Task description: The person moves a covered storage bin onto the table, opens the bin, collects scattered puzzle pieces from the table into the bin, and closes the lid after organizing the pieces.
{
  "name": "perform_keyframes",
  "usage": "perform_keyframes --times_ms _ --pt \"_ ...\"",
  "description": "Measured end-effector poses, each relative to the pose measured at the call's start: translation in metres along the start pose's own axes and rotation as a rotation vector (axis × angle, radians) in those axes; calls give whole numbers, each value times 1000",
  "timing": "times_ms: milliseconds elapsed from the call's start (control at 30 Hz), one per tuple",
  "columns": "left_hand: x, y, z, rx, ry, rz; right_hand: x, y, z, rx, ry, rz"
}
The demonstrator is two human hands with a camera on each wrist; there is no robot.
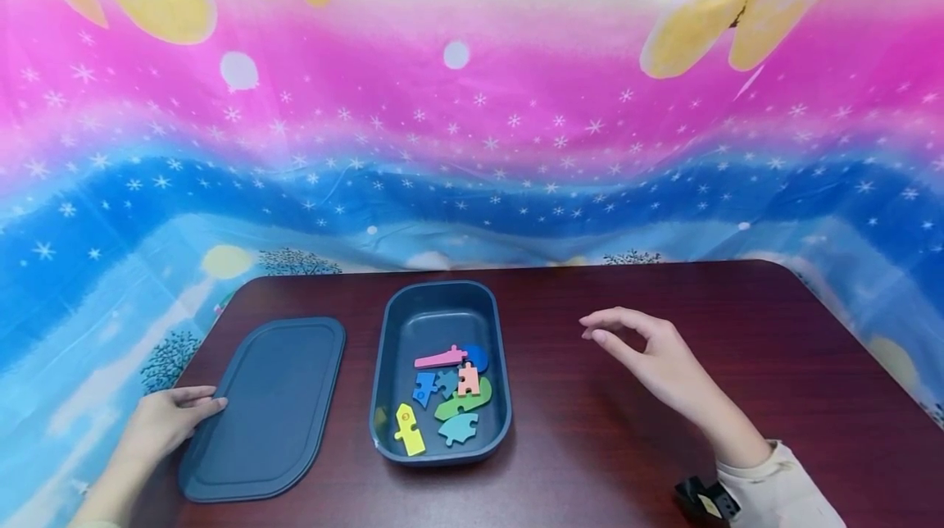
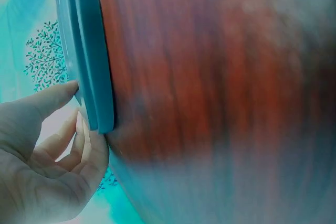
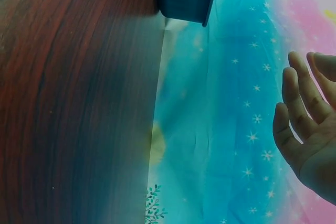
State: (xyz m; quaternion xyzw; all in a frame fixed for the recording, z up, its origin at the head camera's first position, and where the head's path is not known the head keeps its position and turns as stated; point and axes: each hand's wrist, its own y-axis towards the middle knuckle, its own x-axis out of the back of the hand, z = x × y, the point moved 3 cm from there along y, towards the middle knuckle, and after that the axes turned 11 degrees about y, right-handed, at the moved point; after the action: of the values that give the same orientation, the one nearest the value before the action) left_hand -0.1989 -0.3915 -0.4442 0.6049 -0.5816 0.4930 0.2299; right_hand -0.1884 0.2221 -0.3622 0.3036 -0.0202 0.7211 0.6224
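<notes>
In the head view, my left hand (image 1: pixel 164 423) is at the left edge of a dark blue-grey lid (image 1: pixel 269 405), which lies on the table. The left wrist view shows the thumb and fingers of that hand (image 2: pixel 58 156) pinching the rim of the lid (image 2: pixel 86 51). A matching open box (image 1: pixel 441 452) stands to the right of the lid, holding several puzzle pieces, among them a yellow piece (image 1: pixel 409 430), a pink piece (image 1: pixel 438 359) and a green piece (image 1: pixel 465 405). My right hand (image 1: pixel 660 356) hovers right of the box, fingers loosely bent around nothing.
The dark red-brown wooden table (image 1: pixel 568 462) carries the box and lid. Behind it hangs a pink and blue cloth (image 1: pixel 516 126) with snowflakes. A small black device (image 1: pixel 706 499) sits by the right sleeve (image 1: pixel 778 487).
</notes>
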Motion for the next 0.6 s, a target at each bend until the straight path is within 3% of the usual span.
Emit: perform_keyframes --times_ms 333,600 --pt "4 -4 -4 -8 57 -35 0 0 0 -3 -16 7" --pt "2 -5 -4 -39 -57 19 0 -1 0 -11 -10 10"
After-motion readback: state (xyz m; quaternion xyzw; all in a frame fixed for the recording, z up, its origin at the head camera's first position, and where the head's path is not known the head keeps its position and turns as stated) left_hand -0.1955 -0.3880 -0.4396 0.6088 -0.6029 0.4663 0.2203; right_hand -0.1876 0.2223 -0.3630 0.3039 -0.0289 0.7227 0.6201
